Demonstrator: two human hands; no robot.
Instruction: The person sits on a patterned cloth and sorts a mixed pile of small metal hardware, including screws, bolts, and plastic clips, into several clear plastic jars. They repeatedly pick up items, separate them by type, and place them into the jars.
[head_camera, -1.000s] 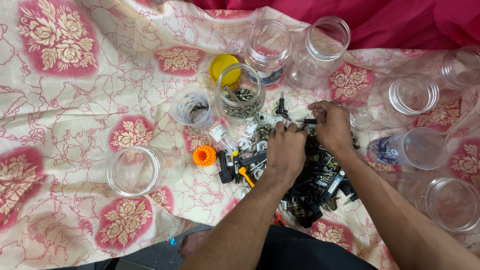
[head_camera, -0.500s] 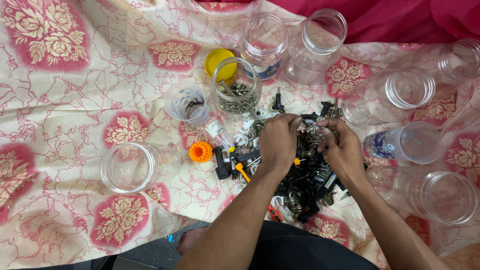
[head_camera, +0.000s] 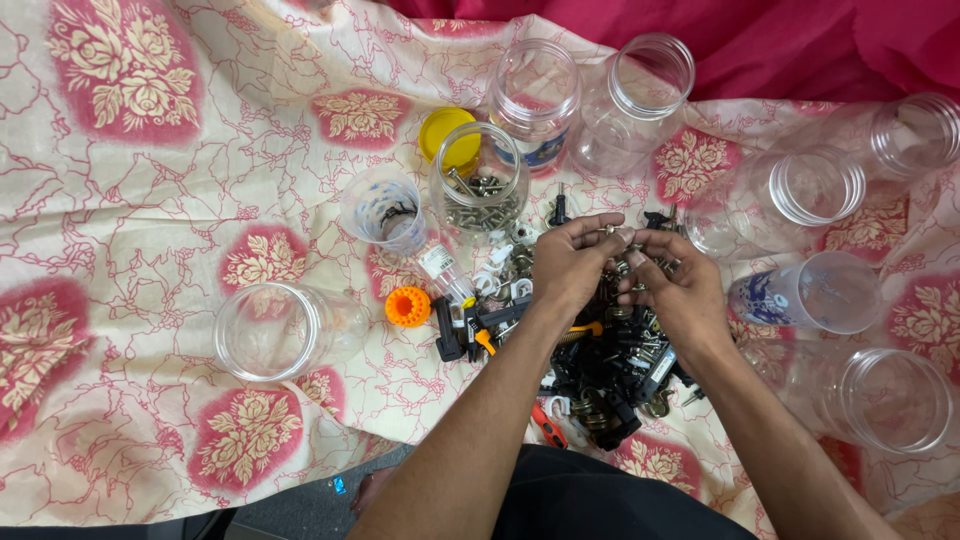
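My left hand (head_camera: 568, 264) and my right hand (head_camera: 672, 288) meet over a heap of small hardware (head_camera: 610, 370): black plastic parts, white clips, screws and washers. The left thumb and fingers pinch a small metal piece (head_camera: 607, 230) at the top of the heap. My right hand's fingertips touch the same spot, curled around small bits. Just beyond stands a clear jar with screws (head_camera: 480, 190) inside it.
Several empty clear jars lie about: one on its side at left (head_camera: 270, 333), two at the back (head_camera: 640, 90), others at right (head_camera: 812, 188). A yellow lid (head_camera: 446, 133), an orange cap (head_camera: 407, 307) and a small plastic cup (head_camera: 383, 210) sit on the flowered cloth (head_camera: 150, 220).
My left hand turned palm-up and lifted a small metal piece. My right hand drew back from the far edge of the heap and closed in beside the left.
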